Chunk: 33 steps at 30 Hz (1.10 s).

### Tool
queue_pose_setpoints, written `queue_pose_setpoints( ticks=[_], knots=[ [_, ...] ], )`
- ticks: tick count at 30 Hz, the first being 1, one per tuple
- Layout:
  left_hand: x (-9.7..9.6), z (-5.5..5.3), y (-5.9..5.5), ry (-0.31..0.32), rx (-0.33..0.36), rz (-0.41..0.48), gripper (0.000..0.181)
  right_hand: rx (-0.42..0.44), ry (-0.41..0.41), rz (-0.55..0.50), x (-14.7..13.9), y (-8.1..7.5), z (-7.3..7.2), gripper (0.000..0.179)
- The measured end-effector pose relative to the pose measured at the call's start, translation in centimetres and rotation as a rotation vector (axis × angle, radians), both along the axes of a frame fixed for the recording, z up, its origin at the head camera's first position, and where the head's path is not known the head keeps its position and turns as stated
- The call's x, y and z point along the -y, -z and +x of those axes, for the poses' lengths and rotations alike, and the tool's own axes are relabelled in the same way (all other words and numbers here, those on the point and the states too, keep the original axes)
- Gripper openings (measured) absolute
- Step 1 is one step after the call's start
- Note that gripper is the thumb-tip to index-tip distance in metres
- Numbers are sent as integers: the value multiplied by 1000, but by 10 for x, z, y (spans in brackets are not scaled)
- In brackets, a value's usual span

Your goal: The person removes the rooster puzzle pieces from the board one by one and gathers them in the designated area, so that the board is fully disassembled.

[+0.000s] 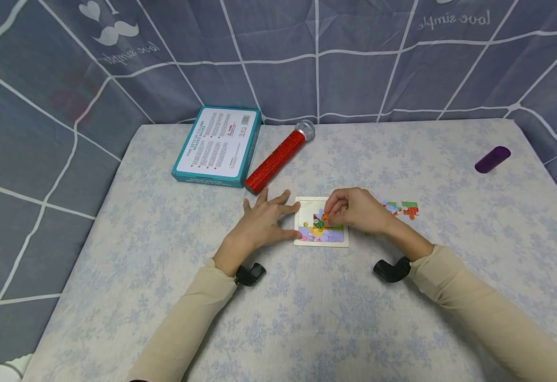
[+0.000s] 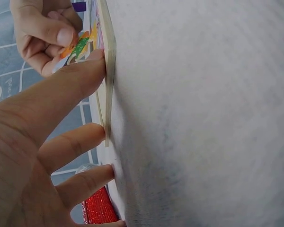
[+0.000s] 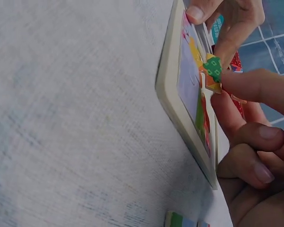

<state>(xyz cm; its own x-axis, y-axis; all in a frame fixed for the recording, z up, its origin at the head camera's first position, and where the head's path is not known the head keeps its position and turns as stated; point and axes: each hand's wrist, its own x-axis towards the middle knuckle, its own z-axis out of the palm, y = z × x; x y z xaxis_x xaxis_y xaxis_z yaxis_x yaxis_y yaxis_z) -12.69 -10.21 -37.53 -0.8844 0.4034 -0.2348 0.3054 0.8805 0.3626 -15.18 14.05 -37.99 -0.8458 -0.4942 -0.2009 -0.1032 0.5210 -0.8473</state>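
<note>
A small jigsaw puzzle board with a pale raised frame lies mid-table, its lower part filled with colourful pieces. My left hand spreads its fingers at the board's left side; the thumb rests on the lower left corner and the index fingertip touches the left edge. Over the board, my right hand pinches a puzzle piece, green and orange, between thumb and index finger. In the right wrist view that piece is tilted up, close above the placed pieces. Part of the board is hidden under the right hand.
Loose puzzle pieces lie right of the board, partly behind the right wrist. A red glittery microphone lies beyond the left hand, beside a teal-edged box. Far right is a purple cylinder. A tile-patterned curtain hangs along the table's back.
</note>
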Motion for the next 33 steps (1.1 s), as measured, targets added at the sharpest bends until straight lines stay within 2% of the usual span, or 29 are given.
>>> queue_pose_setpoints(
  ticks=[4, 7, 12, 16, 23, 28, 33],
  knots=[
    [0, 0, 0, -1, 2, -3, 70, 41, -24, -33, 0, 2, 1, 30],
    [0, 0, 1, -2, 0, -6, 70, 25, -44, -23, 0, 5, 1, 34],
    [0, 1, 1, -3, -1, -7, 69, -30, -57, 42, 3, 5, 2, 23],
    [0, 1, 1, 0, -4, -8, 69, -15, -34, 33, 2, 5, 1, 21],
    [0, 1, 1, -5, 2, -9, 70, 60, -3, -62, -5, 5, 2, 26],
    [0, 1, 1, -4, 1, -6, 70, 93, 39, -41, -17, 4, 5, 20],
    [0, 1, 1, -1, -2, -5, 70, 149, 98, -8, -40, -1, 10, 25]
  ],
)
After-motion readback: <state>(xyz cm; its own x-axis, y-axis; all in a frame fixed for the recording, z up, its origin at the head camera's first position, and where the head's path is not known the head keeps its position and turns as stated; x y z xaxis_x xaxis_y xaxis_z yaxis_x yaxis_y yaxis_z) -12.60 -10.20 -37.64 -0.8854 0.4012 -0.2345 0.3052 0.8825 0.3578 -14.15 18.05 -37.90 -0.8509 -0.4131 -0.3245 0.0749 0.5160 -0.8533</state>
